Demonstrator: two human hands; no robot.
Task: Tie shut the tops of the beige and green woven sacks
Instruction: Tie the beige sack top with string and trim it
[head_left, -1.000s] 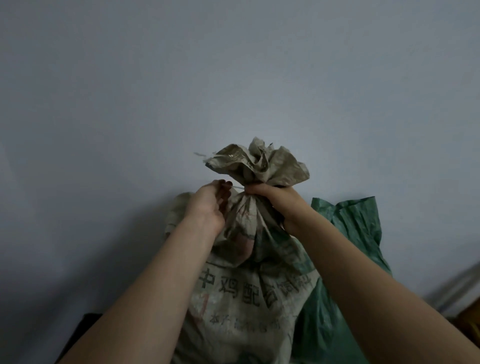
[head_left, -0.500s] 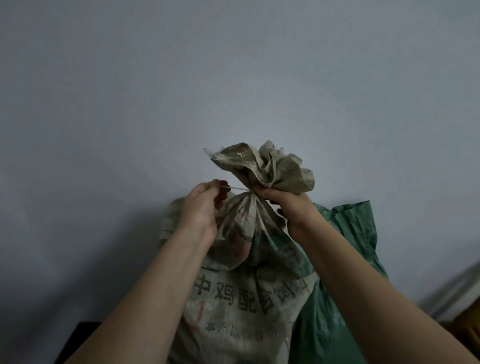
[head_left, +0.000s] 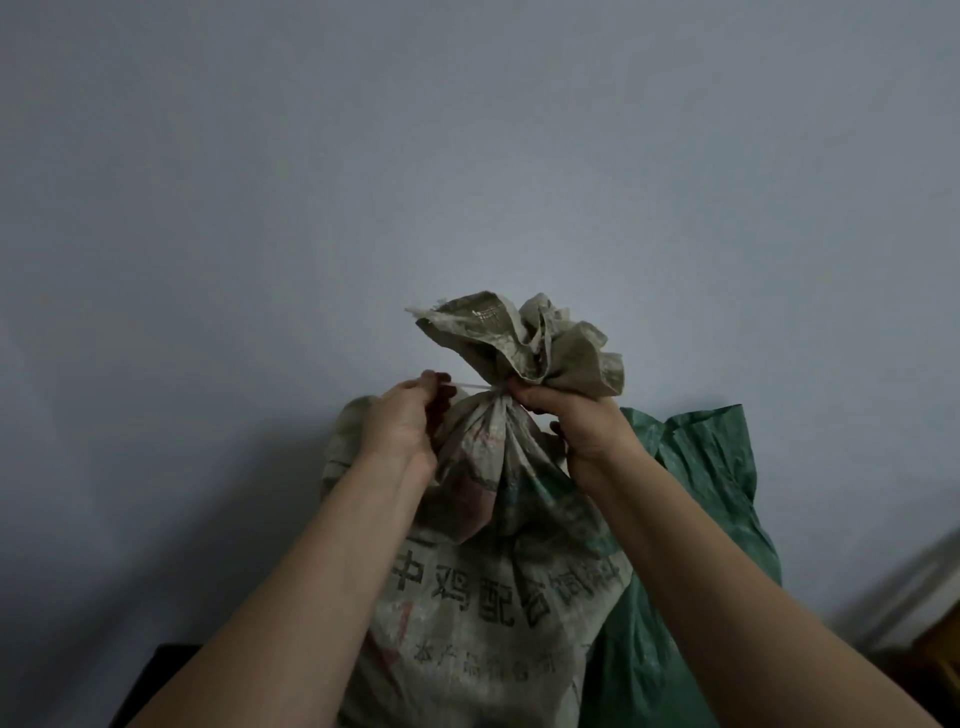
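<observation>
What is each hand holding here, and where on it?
The left hand pinches the free end of a thin white tie; the right hand grips the beige sack at its gathered neck.

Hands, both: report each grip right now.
Left hand: closed, pinching the thin white string.
Right hand: closed round the gathered neck of the beige woven sack.

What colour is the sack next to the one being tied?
The neighbouring sack is green, per the head view.

beige sack (head_left: 467, 654), black characters "中鸡配合", rest unclear
</observation>
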